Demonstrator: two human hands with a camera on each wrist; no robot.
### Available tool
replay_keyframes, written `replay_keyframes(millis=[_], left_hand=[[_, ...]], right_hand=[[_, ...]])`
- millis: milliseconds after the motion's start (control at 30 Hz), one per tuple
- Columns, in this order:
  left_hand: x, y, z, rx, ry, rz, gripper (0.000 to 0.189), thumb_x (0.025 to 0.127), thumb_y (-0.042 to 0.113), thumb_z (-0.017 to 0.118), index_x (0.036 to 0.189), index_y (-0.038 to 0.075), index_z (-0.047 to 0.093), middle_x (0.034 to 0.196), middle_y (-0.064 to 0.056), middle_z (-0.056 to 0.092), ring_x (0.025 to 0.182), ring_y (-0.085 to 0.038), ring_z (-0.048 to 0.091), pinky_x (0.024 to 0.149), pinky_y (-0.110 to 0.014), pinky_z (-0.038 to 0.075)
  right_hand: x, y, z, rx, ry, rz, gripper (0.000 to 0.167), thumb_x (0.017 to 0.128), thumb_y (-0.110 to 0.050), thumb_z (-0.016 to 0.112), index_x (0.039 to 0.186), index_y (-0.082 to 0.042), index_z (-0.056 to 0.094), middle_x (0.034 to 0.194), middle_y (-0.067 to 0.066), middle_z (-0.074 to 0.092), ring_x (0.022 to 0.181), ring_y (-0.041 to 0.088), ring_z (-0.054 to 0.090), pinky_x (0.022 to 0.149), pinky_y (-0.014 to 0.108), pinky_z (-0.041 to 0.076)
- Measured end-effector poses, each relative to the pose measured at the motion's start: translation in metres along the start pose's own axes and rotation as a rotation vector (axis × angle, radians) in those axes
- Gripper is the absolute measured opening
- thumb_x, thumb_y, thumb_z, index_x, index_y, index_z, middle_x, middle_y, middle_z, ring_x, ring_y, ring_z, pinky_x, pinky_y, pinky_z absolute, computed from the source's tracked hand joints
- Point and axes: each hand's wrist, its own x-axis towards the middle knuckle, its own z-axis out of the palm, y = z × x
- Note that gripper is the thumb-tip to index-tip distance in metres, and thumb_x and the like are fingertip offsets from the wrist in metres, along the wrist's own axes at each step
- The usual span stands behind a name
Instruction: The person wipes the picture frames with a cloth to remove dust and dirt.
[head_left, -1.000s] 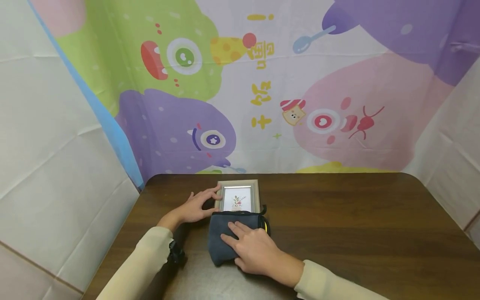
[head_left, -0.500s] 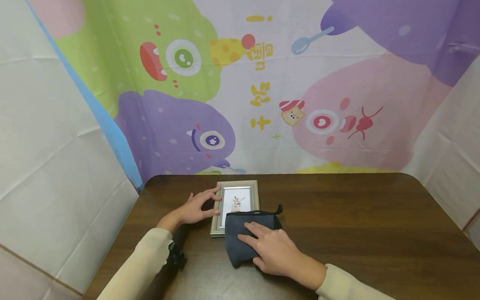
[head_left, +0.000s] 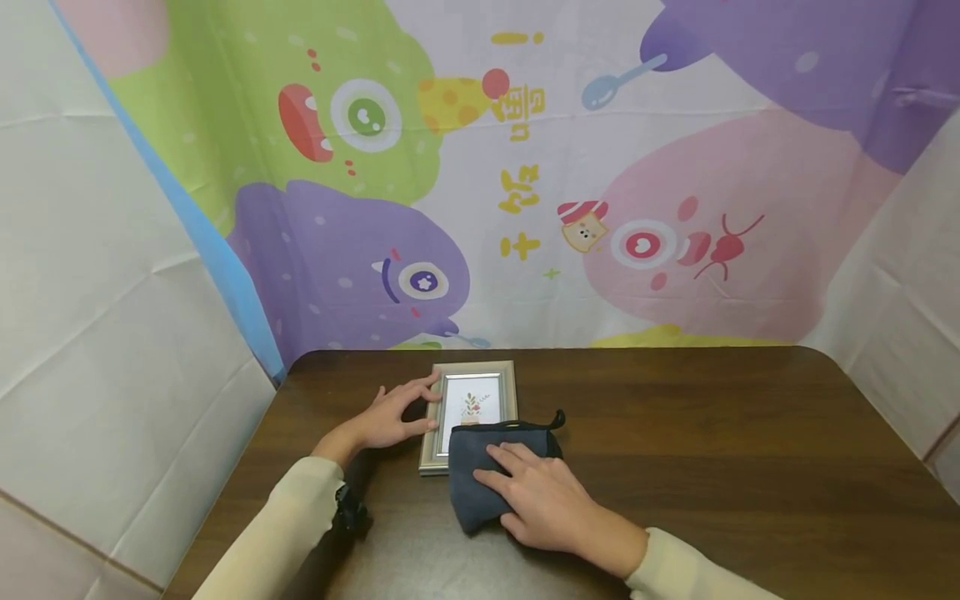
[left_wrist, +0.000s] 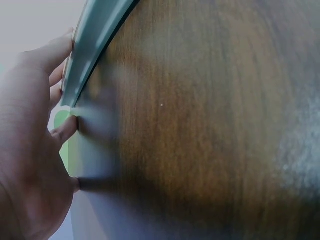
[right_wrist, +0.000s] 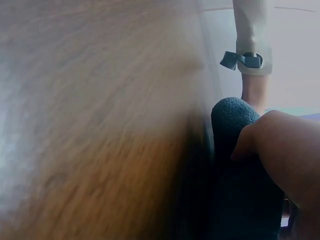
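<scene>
In the head view a picture frame with a pale border and a small plant print lies flat on the dark wooden table. A dark blue-grey fabric pouch with a black-edged opening and a short black cord overlaps its lower right part and hides it. My left hand touches the frame's left side with thumb and fingertips; the left wrist view shows the frame's edge against those fingers. My right hand rests on the pouch with its fingers extended. The pouch also shows beneath this hand in the right wrist view.
The wooden table top stretches away to the right, with rounded far corners. A cartoon-printed cloth hangs right behind the far edge, and pale panels stand at both sides. A small black device is worn at the left wrist.
The right hand has slid the pouch to the right, uncovering the frame's lower left corner. During the last half second both hands have stayed almost still. The left hand has kept its place throughout.
</scene>
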Motion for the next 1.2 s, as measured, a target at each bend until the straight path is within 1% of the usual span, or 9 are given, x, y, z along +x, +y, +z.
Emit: replay_keyframes(millis=[267,367,700,800,867,967,1033,1100,1200], left_hand=[[0.0,-0.001,0.0,0.012,-0.001,0.002,0.041,0.109,0.039,0.074,0.145,0.02,0.068,0.189,-0.012,0.029,0.174,-0.048,0.027,0.127,-0.094,-0.002],[0.001,-0.003,0.001,0.019,0.003,0.002,0.042,0.109,0.04,0.073,0.146,0.02,0.068,0.189,-0.012,0.029,0.174,-0.048,0.028,0.127,-0.094,-0.001],[0.003,-0.003,0.002,0.037,0.008,0.011,0.039,0.11,0.035,0.073,0.146,0.02,0.069,0.188,-0.012,0.03,0.173,-0.048,0.029,0.127,-0.094,0.0],[0.002,-0.004,0.002,0.026,0.014,0.03,0.041,0.109,0.04,0.073,0.146,0.022,0.069,0.188,-0.012,0.03,0.173,-0.05,0.028,0.125,-0.095,-0.001],[0.003,-0.014,0.005,0.015,0.033,0.071,0.044,0.11,0.045,0.071,0.148,0.023,0.068,0.189,-0.008,0.03,0.174,-0.046,0.029,0.123,-0.097,-0.001],[0.001,-0.015,0.005,0.007,0.044,0.097,0.047,0.109,0.051,0.07,0.148,0.025,0.068,0.188,-0.008,0.031,0.172,-0.049,0.03,0.12,-0.099,0.0],[0.001,-0.015,0.005,-0.002,0.04,0.09,0.046,0.109,0.051,0.07,0.147,0.025,0.068,0.189,-0.008,0.031,0.172,-0.049,0.029,0.12,-0.099,-0.001],[-0.001,-0.005,0.001,-0.006,0.014,0.051,0.045,0.108,0.049,0.073,0.145,0.024,0.069,0.188,-0.011,0.031,0.172,-0.052,0.028,0.123,-0.097,-0.003],[0.001,-0.003,0.0,-0.004,0.0,0.041,0.045,0.108,0.048,0.073,0.145,0.023,0.07,0.188,-0.012,0.03,0.172,-0.052,0.027,0.124,-0.096,-0.004]], right_hand=[[0.012,-0.007,0.001,-0.017,-0.034,-0.01,0.055,0.098,-0.037,0.083,0.151,-0.026,0.073,0.16,0.009,0.069,0.145,0.027,0.066,0.095,0.042,0.069],[0.018,-0.011,0.0,-0.025,-0.057,-0.006,0.055,0.099,-0.039,0.082,0.152,-0.027,0.072,0.161,0.008,0.069,0.146,0.026,0.065,0.097,0.043,0.068],[0.04,-0.029,-0.001,-0.061,-0.108,-0.042,0.058,0.102,-0.046,0.079,0.156,-0.03,0.069,0.164,0.006,0.066,0.148,0.023,0.065,0.102,0.041,0.066],[0.047,-0.033,0.0,-0.082,-0.112,-0.059,0.058,0.102,-0.048,0.078,0.157,-0.03,0.068,0.165,0.006,0.065,0.148,0.022,0.064,0.1,0.039,0.065],[0.051,-0.036,0.001,-0.093,-0.113,-0.07,0.058,0.103,-0.049,0.077,0.157,-0.03,0.067,0.165,0.006,0.065,0.147,0.022,0.064,0.099,0.038,0.064],[0.055,-0.038,0.001,-0.091,-0.119,-0.076,0.058,0.104,-0.05,0.076,0.157,-0.03,0.067,0.165,0.006,0.065,0.147,0.022,0.064,0.099,0.038,0.064],[0.056,-0.037,0.0,-0.073,-0.131,-0.067,0.058,0.104,-0.049,0.076,0.158,-0.031,0.066,0.166,0.006,0.065,0.149,0.022,0.064,0.1,0.039,0.064],[0.055,-0.036,-0.001,-0.047,-0.146,-0.05,0.058,0.104,-0.048,0.076,0.159,-0.032,0.065,0.168,0.004,0.063,0.151,0.022,0.062,0.104,0.041,0.063],[0.052,-0.034,-0.004,-0.008,-0.163,-0.021,0.059,0.105,-0.046,0.076,0.161,-0.035,0.063,0.17,0.001,0.061,0.155,0.022,0.059,0.111,0.046,0.062]])
